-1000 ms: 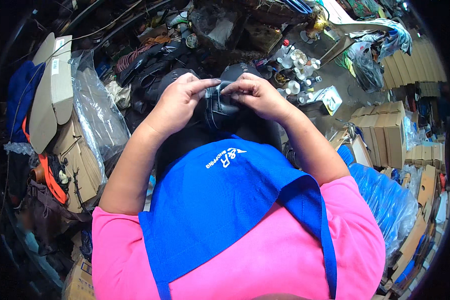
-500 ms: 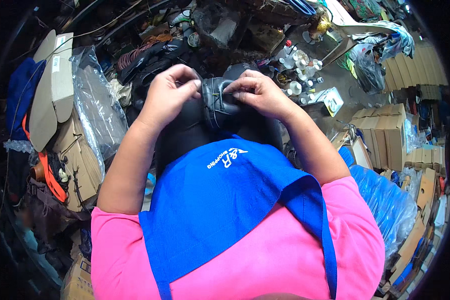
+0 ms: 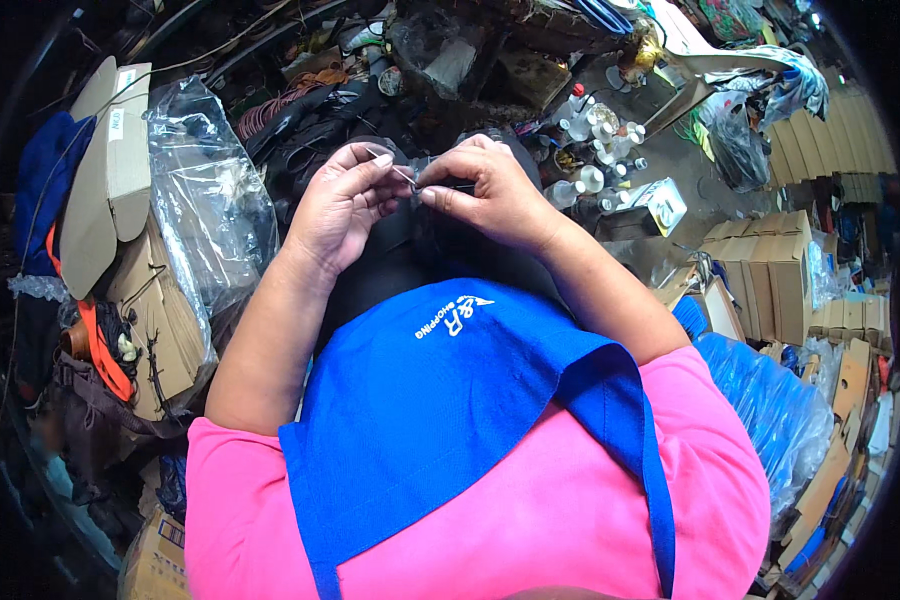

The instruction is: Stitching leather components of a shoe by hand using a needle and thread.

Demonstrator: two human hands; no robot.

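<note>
Both my hands are raised close together over my lap. My left hand (image 3: 342, 200) is closed in a pinch on a thin, pale metal needle (image 3: 404, 176), which slants down to the right from its fingertips. At the needle's lower end, the thumb and forefinger of my right hand (image 3: 495, 195) pinch what looks like a dark thread, hard to make out against the dark background. The black leather piece on my lap is mostly hidden behind the hands and blends into my black trousers (image 3: 365, 285). A blue apron (image 3: 420, 400) covers my front.
White bottles (image 3: 592, 180) crowd the floor ahead to the right, near a white container (image 3: 660, 203). Clear plastic sheeting (image 3: 210, 190) and cardboard pieces (image 3: 100, 190) stand at my left. Folded cardboard (image 3: 765, 275) and a blue plastic-wrapped bundle (image 3: 770, 400) lie at my right.
My hands have come together from either side of the black leather piece. The left has turned its palm more upward, showing the needle. The leather is now largely out of sight.
</note>
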